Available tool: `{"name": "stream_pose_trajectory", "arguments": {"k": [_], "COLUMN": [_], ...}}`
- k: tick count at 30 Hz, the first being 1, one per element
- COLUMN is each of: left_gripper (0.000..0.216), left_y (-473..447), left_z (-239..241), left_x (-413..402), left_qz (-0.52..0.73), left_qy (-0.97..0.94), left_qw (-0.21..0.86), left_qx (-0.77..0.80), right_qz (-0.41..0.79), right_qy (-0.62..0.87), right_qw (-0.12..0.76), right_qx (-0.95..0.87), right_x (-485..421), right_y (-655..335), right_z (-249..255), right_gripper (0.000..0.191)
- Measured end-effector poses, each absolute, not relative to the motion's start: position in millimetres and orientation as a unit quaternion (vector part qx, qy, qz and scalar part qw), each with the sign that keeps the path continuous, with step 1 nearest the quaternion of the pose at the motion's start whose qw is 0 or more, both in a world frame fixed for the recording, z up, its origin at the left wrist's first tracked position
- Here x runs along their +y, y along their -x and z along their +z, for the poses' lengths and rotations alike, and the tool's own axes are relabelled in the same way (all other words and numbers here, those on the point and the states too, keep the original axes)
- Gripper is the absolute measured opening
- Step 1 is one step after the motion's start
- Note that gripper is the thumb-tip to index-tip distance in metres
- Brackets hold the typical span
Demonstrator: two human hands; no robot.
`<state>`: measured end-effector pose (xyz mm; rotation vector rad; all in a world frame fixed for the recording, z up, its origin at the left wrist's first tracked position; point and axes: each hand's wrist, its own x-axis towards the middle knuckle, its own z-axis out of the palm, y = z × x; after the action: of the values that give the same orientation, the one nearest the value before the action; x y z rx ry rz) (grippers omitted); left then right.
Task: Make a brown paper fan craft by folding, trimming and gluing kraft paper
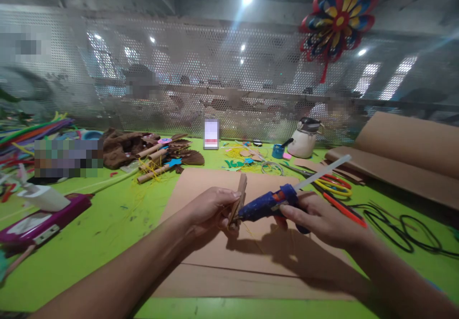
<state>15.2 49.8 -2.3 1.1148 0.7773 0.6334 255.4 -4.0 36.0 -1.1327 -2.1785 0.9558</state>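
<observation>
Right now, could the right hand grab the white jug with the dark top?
Probably not straight away: the right hand is wrapped around the blue glue gun. With that set down, the way looks fairly free; low things lie before the jug.

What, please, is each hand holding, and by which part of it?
Left hand: brown strip, by its middle and lower part. Right hand: blue glue gun, by its handle.

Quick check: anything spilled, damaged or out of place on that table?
Nothing looks clearly spilled or broken. What looks untidy: loose yellow strands scattered in a tangle beyond the brown sheet, and a black cable lying in loose loops to the right of the right hand.
</observation>
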Motion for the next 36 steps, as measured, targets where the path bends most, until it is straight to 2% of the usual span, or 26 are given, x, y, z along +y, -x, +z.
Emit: {"name": "stream_pose_trajectory", "arguments": {"k": [8, 13, 22, 33, 36], "left_gripper": [0.022, 0.019, 0.019, 0.018, 0.018], "left_y": [-14.4, -14.3, -13.9, -15.3, -16.1], "left_z": [1.1, 1.1, -0.4, 5.5, 5.5], "left_x": [49.6, 49.5, 49.4, 48.0, 47.3], "left_qz": [0.301, 0.297, 0.298, 0.346, 0.353], "left_qy": [-0.501, -0.484, -0.469, -0.463, -0.450], "left_qw": [0.737, 0.747, 0.760, 0.743, 0.744], "left_qx": [0.340, 0.346, 0.337, 0.337, 0.345], "right_qz": [0.422, 0.368, 0.340, 0.442, 0.445], "right_qy": [0.403, 0.431, 0.450, 0.392, 0.400], "right_qw": [0.256, 0.306, 0.306, 0.266, 0.314], "right_qx": [-0.771, -0.765, -0.767, -0.761, -0.737], "right_x": [-1.0, 3.3, 3.4, -1.0, 1.5], "right_y": [-262.0, -261.6, -259.5, -258.3, -260.8], "right_z": [32.0, 35.0, 35.4, 30.5, 30.1], "right_gripper": [0.053, 0.050, 0.048, 0.052, 0.052]}}
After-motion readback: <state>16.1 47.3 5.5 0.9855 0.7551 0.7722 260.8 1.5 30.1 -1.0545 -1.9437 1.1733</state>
